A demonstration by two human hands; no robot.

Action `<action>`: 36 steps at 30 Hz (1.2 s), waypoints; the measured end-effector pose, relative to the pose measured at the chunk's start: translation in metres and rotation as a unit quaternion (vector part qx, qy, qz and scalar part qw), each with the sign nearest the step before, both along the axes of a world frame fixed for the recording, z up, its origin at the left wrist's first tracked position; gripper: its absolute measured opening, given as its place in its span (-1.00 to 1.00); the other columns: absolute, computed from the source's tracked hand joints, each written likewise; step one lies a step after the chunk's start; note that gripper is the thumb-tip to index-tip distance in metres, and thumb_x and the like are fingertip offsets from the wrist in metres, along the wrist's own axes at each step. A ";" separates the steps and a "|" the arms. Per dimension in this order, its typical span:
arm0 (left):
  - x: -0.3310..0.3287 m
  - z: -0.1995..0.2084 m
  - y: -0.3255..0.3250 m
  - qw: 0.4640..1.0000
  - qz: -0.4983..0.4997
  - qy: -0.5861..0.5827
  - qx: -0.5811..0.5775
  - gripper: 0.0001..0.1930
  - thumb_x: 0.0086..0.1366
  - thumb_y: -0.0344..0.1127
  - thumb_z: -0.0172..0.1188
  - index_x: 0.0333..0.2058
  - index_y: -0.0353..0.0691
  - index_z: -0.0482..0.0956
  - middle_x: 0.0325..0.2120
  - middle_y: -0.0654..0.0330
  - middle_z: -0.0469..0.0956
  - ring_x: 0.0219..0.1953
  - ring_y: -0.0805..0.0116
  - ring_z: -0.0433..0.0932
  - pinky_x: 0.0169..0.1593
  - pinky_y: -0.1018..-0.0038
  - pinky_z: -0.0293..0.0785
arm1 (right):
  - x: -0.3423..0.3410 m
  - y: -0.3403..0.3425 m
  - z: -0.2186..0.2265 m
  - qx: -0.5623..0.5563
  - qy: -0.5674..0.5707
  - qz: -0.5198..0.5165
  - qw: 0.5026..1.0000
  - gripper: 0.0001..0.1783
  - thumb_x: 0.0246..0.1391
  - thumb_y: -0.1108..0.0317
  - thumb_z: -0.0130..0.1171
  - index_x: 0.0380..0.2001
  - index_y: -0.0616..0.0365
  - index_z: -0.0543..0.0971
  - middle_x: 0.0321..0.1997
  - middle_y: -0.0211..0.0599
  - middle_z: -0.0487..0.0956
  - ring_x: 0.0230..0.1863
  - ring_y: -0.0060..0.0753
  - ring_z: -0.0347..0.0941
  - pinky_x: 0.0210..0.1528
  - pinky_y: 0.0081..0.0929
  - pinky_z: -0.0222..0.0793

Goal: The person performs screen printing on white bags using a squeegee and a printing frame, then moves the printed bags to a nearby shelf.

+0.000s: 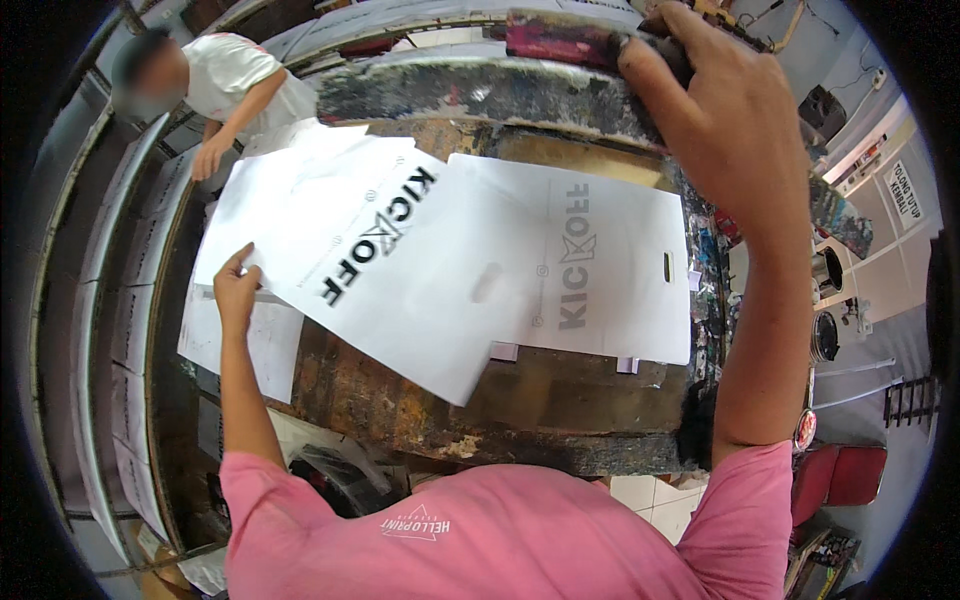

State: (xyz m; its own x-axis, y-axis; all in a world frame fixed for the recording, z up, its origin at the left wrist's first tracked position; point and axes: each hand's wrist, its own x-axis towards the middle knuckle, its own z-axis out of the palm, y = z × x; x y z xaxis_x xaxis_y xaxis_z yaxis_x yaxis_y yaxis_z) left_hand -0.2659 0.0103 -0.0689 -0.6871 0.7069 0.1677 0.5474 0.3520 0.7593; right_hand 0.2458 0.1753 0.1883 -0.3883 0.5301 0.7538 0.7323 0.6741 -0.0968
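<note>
My left hand [238, 282] pinches the edge of a white flat bag [430, 320] with bold black print, which slants across the worktable and looks slightly blurred. Its right part overlaps another white bag [620, 240], lying flat with a handle slot near its right edge and greyer print. At the upper right, my right hand [715, 100] is closed around an ink-stained bar with a reddish face, apparently a squeegee [560, 38]. Below it, the paint-crusted edge of a screen frame [480, 95] stands raised behind the bags. The fingertips of my right hand are partly hidden.
More white sheets [250, 335] lie under my left forearm on the stained wooden worktable [370, 385]. Long racks [90, 330] carrying white sheets run along the left. A person [230, 90] in a white shirt stands at the far left. A red chair [845, 480] is at right.
</note>
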 end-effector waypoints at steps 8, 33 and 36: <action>0.132 0.041 0.031 0.981 -0.178 -0.075 -0.029 -0.44 0.26 -0.26 0.34 0.18 -0.37 0.47 0.09 -0.09 0.55 0.13 0.30 0.51 0.02 0.36 0.50 | 0.020 -0.026 -0.041 0.030 -0.064 -0.041 0.997 -0.24 0.12 -0.07 0.10 0.18 0.36 0.37 -0.22 0.14 0.61 -0.20 0.12 0.54 0.02 -0.08 0.29; 0.306 -0.107 -0.096 0.679 -0.112 -0.723 0.051 0.14 0.18 0.67 -0.35 0.28 -0.37 0.24 0.23 -0.17 0.35 0.30 -0.12 0.33 0.33 -0.15 0.25 | -0.004 0.131 -0.318 -0.182 -0.150 0.055 0.970 -0.66 0.01 0.10 0.35 -0.22 0.02 0.55 -0.26 -0.23 0.53 -0.16 -0.03 0.53 -0.22 -0.10 0.49; 0.298 -0.130 -0.105 0.652 -0.165 -0.734 0.090 0.01 0.20 0.65 -0.33 0.20 -0.16 0.43 0.28 -0.10 0.32 0.32 -0.12 0.31 0.34 -0.23 0.19 | -0.009 0.209 -0.315 -0.177 -0.168 0.044 0.969 -0.65 0.11 0.00 0.25 -0.26 0.05 0.56 -0.31 -0.17 0.57 -0.20 0.02 0.55 -0.22 -0.04 0.48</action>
